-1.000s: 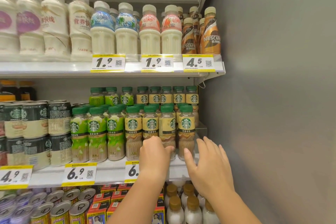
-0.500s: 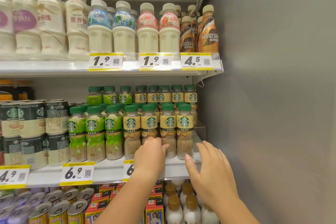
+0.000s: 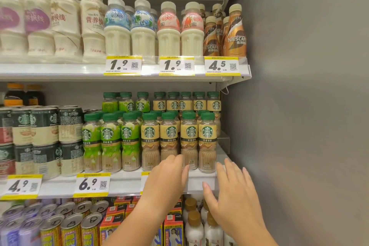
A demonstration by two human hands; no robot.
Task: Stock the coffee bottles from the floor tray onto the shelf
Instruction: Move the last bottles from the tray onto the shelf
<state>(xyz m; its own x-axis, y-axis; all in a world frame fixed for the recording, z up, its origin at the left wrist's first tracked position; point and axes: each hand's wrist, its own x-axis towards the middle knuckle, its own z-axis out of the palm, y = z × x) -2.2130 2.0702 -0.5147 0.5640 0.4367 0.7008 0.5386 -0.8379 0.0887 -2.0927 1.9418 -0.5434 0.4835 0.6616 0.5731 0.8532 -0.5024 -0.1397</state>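
Observation:
Tan-labelled coffee bottles [image 3: 188,142] with green caps stand in rows at the right end of the middle shelf [image 3: 127,183], and more of them stand behind. My left hand [image 3: 166,181] hovers in front of the two left front bottles, fingers curled loosely, holding nothing. My right hand [image 3: 232,189] is spread flat and empty at the shelf's front edge, right of the rightmost front bottle [image 3: 207,144]. The floor tray is out of view.
Green-labelled bottles [image 3: 110,142] and dark cans [image 3: 48,140] fill the shelf to the left. A grey side wall [image 3: 299,106] closes the right. Milk drinks and brown coffee bottles [image 3: 233,32] line the upper shelf. Cans and bottles [image 3: 193,223] sit on the lower shelf.
Both hands have drawn back slightly from the front row of tan bottles. The bottles stand straighter and closer together at the shelf front. The camera has shifted a little.

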